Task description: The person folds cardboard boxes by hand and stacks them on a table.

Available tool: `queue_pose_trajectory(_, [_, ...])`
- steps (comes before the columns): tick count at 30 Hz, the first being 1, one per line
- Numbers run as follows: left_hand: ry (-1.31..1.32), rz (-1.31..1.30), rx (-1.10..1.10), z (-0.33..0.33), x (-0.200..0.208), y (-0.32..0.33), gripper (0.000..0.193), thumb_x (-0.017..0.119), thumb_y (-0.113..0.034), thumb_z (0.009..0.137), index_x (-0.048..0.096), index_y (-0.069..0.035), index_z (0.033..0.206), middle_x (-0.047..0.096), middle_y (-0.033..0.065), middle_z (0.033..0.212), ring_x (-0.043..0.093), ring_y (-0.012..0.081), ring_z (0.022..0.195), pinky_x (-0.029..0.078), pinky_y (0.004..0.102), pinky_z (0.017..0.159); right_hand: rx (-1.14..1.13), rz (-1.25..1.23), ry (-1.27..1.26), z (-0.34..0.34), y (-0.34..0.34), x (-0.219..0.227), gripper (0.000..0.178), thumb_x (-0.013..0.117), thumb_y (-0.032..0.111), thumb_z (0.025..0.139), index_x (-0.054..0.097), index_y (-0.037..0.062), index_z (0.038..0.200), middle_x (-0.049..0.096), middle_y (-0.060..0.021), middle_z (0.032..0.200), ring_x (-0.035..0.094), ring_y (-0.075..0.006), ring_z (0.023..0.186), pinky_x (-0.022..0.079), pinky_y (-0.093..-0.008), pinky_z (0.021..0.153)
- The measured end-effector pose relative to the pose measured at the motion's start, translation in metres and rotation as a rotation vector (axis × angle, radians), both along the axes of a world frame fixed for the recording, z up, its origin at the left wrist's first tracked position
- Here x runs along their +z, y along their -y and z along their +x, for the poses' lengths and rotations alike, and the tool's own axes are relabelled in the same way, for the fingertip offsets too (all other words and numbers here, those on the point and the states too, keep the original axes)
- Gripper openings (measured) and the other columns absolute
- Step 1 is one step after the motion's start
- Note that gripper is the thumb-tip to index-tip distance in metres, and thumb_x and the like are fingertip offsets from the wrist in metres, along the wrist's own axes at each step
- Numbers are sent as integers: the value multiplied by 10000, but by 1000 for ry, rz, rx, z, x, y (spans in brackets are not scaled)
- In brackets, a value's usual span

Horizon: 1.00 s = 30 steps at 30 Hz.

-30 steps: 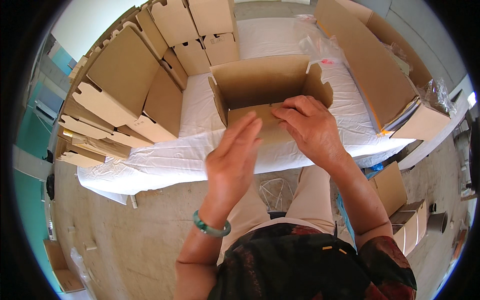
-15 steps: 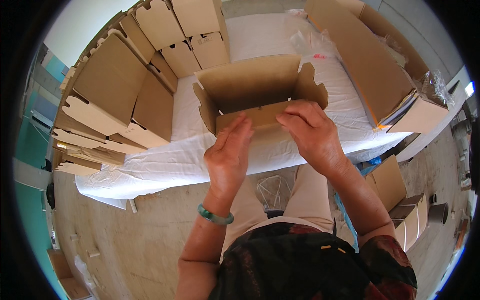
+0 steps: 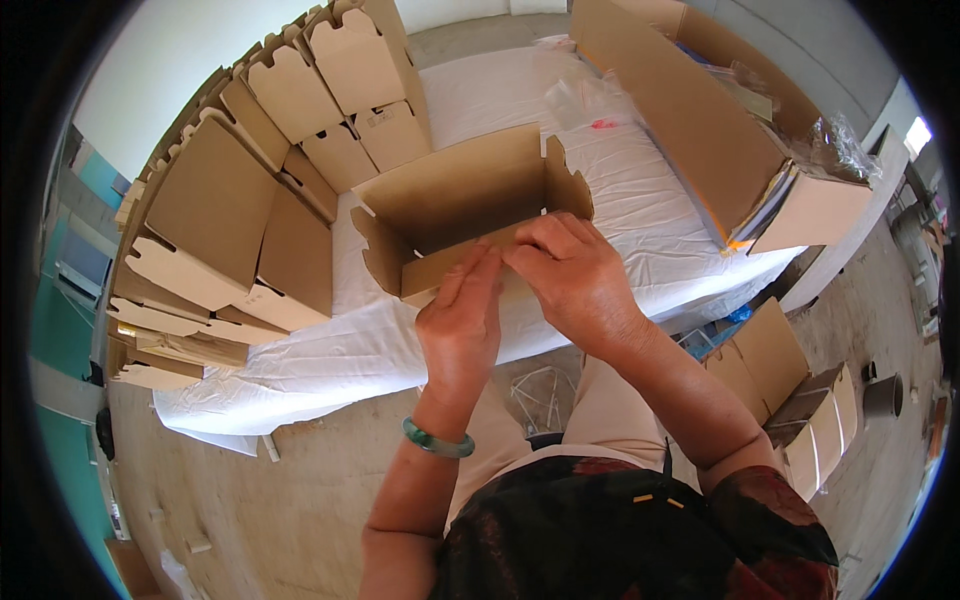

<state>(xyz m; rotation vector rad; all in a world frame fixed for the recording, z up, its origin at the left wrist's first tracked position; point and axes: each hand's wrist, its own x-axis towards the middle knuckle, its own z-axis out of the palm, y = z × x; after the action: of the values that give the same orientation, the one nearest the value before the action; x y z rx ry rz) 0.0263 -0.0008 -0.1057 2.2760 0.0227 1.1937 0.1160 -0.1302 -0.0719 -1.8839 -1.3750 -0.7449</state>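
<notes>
Currently, an open-topped box of plain brown cardboard (image 3: 455,190) stands near the front edge of the table (image 3: 470,90), which is covered with a creased white cloth. It sits at a slant, with its tall back wall upright and notched flaps standing at both ends.

Both hands are at its low front panel, close beside each other. The left hand (image 3: 458,325) lays straight fingers, held together, against the panel near its middle; whether its thumb grips the cardboard cannot be told. The right hand (image 3: 580,285) has its fingers curled and bunched narrowly toward the thumb, pinching the same panel along its upper edge, just to the right. A green stone-like bangle (image 3: 438,440) circles the left wrist.

To the left of the box, tan cardboard boxes with notched edges (image 3: 215,210) are stacked in rows. Beyond it on the right lie thin clear plastic bags (image 3: 590,100), near a long, deep brown carton (image 3: 690,120). An open carton with upright flaps (image 3: 760,350) rests on the floor at the right.
</notes>
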Motion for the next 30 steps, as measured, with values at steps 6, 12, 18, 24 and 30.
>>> queue_pose_trajectory(6, [10, 55, -17, 5, -5, -1, 239, 596, 85, 892, 673, 22, 1110, 676, 163, 1131, 701, 195, 798, 604, 285, 678, -59, -33, 71, 2, 9, -1, 187, 660, 53, 670, 659, 83, 855, 592, -24, 861, 598, -224, 844, 484, -350, 737])
queue_pose_trajectory(12, [51, -32, 12, -11, -9, -15, 248, 601, 63, 904, 678, -1, 1131, 664, 160, 1154, 691, 200, 877, 618, 299, 703, -90, -26, 149, 15, 16, 0, 193, 640, 98, 644, 640, 96, 837, 571, -6, 837, 592, -199, 825, 475, -333, 697])
queue_pose_trajectory(18, [28, -14, 105, -27, -7, -32, 268, 656, 106, 838, 685, -21, 1072, 677, 141, 1121, 701, 214, 895, 625, 294, 731, -88, -102, 98, 15, 28, 6, 208, 656, 5, 708, 688, 79, 900, 644, -21, 871, 614, -219, 801, 496, -336, 674])
queue_pose_trajectory(24, [28, -43, 74, -22, -8, -37, 238, 652, 78, 849, 679, -25, 1061, 681, 146, 1098, 700, 233, 887, 607, 305, 708, -35, -91, 61, 26, 26, 6, 219, 679, -37, 707, 690, 58, 904, 642, -47, 842, 609, -246, 770, 497, -335, 655])
queue_pose_trajectory(30, [-14, 145, 125, -38, 3, -27, 251, 639, 26, 882, 683, -37, 1121, 659, 160, 1189, 692, 253, 982, 578, 308, 811, 45, -40, -78, 10, 40, 34, 205, 673, -44, 796, 698, 35, 984, 663, -100, 980, 641, -274, 881, 531, -349, 761])
